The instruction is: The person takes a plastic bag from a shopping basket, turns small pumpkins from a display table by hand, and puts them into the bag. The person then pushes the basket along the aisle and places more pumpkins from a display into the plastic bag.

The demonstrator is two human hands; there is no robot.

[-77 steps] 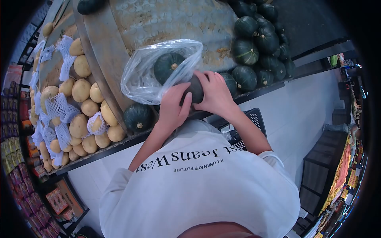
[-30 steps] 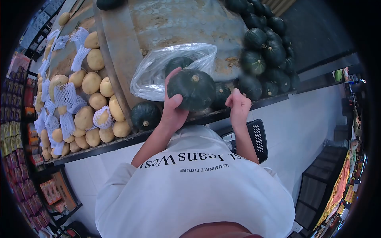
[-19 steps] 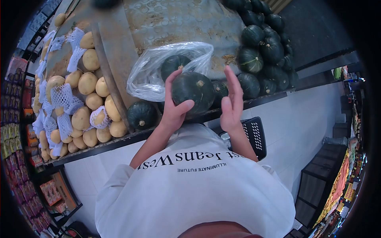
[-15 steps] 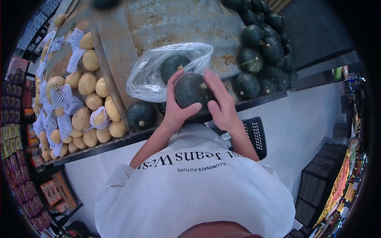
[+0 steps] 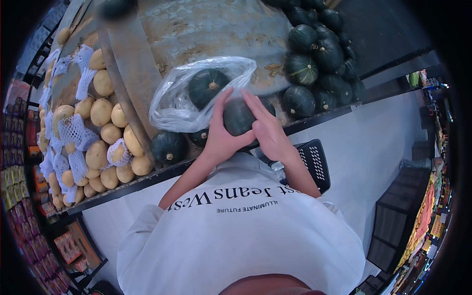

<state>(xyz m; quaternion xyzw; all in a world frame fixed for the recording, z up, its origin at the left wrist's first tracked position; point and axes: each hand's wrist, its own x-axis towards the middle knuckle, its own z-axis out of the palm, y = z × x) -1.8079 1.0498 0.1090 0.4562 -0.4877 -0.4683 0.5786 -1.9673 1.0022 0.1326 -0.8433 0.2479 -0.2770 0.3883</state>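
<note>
A dark green squash (image 5: 238, 117) is held between my two hands near the stand's front edge. My left hand (image 5: 222, 132) wraps its left side, thumb along the bottom. On its right side lies my right hand (image 5: 269, 132), fingers together over the skin. Just behind and to the left, an open clear plastic bag (image 5: 169, 101) holds another green squash (image 5: 208, 88). One more squash (image 5: 169, 147) sits left of my hands at the front edge, and a smaller one (image 5: 199, 136) is partly hidden beside my left hand.
Yellow-tan melons (image 5: 101, 112), some in white foam nets (image 5: 72, 129), fill the stand's left side behind a divider (image 5: 125, 98). Several green squashes (image 5: 328, 55) are piled at the right. Below the front edge is a black basket (image 5: 314, 164). Shelves stand at both sides.
My right hand, apart from the squash earlier, has closed in on its right side. The squash has turned, so its stem no longer shows. The view has shifted slightly.
</note>
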